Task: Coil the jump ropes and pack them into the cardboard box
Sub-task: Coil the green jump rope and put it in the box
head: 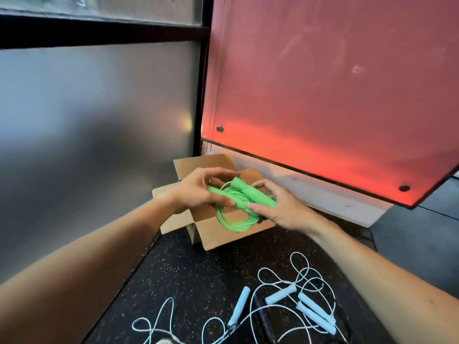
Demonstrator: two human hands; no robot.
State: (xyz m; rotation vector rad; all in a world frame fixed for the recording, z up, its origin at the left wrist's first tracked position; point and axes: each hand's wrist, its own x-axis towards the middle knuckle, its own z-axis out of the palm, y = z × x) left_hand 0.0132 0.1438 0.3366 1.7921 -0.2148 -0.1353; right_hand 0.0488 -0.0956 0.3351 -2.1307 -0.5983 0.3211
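Both hands, left (198, 192) and right (278, 207), gripped the coiled green jump rope (233, 214); light and springy, best held by its stiff handles (250, 193).

Our left forearm (94, 247) reaches in from the lower left of the frame, our right forearm (372, 271) from the lower right, both bare. Near the middle, our left hand (198, 192) pinches the green jump rope (231, 224) between thumb and fingers. Our right hand (283, 209) curls round its handles.
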